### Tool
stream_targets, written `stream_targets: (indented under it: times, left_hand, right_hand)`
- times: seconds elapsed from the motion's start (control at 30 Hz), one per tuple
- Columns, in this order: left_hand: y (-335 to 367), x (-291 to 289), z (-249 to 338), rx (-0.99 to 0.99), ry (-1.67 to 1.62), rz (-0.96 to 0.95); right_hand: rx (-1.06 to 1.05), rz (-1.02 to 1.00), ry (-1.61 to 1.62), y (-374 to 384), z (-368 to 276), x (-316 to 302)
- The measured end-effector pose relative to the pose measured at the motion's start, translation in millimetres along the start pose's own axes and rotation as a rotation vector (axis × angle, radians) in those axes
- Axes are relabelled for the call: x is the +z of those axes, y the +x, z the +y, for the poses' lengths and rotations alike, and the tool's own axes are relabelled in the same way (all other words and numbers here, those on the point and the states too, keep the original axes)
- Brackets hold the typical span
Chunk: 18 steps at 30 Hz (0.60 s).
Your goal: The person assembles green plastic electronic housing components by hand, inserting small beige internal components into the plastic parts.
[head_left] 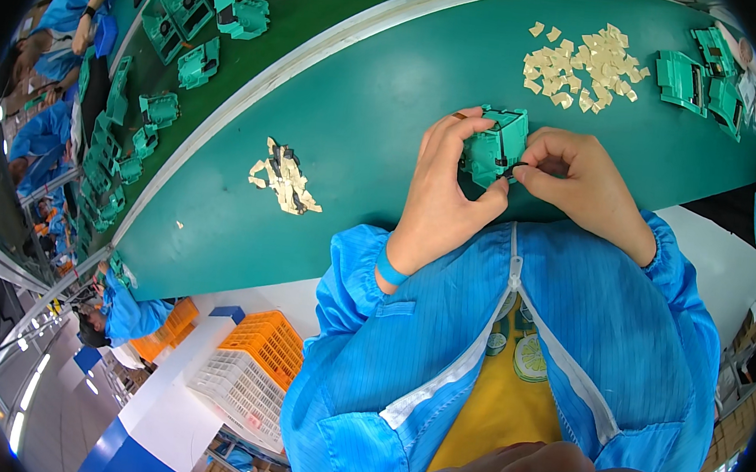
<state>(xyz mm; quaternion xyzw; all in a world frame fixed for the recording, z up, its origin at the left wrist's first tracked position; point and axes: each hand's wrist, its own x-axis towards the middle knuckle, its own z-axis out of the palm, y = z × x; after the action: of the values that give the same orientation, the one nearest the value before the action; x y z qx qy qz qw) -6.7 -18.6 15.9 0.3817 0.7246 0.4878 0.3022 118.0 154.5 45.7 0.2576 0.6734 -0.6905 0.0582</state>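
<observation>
Between my hands, just above the green table (390, 93), is a boxy teal plastic housing (501, 143) with a black strip along it. My left hand (444, 174) wraps round the housing's left side, thumb at its lower edge. On the right, my right hand (573, 168) pinches a small black piece (515, 171) at the housing's lower right corner. What that black piece is, I cannot make out. Part of the housing is hidden behind my left fingers.
Cream-coloured pieces (590, 68) lie scattered at the far right, beside several teal housings (682, 83). A small heap of cream and black scraps (284, 178) sits to the left. Beyond a pale rail (323, 38), more housings (241, 15) stand on a dark green surface. Co-workers (64, 24) are at far left.
</observation>
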Motion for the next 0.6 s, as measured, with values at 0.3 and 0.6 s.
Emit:
stream_targets:
  times: [0.3,0.6]
  left_hand:
    - [-1.6,3.6,2.5,-0.006,0.001,0.045]
    - [0.3,5.6,0.2,-0.005,-0.038,0.063]
  right_hand:
    - [-0.016,0.031,-0.049,-1.0,0.5,5.6]
    - [-0.050,0.051,-0.102,-0.9,-4.5,8.1]
